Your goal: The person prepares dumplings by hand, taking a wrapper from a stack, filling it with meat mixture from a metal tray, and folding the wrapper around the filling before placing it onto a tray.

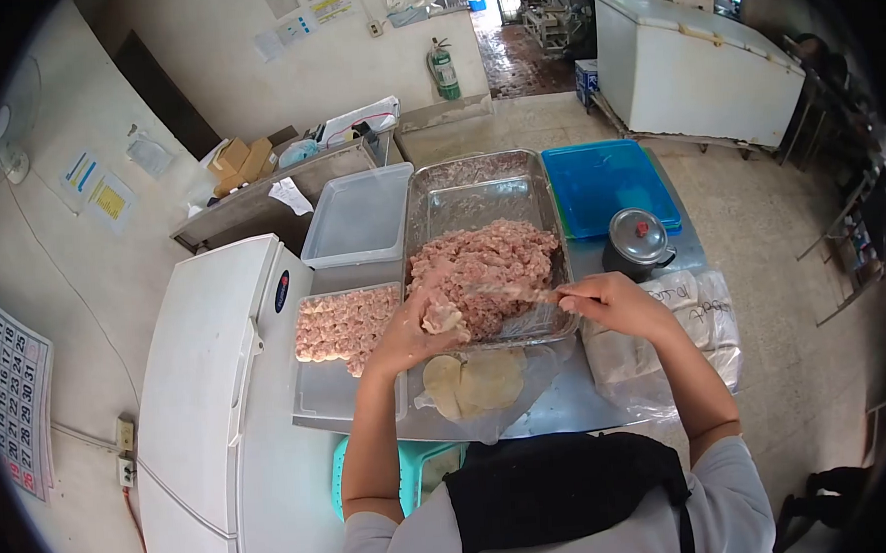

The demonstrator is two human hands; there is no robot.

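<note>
The left hand (pixel 416 328) cups a filled wrapper (pixel 443 320) beside the tray of meat (pixel 482 259), and the right hand (pixel 610 303) grips a thin spreader (pixel 509 292); I think it is better to take little filling and press the edges well.

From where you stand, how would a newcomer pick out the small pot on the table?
Find the steel table beside the white freezer. Past the meat tray, to its right, lies a blue lid; the pot stands at the lid's near edge, just beyond the right hand. It is the only dark, round thing there, with a red knob on top.
</note>
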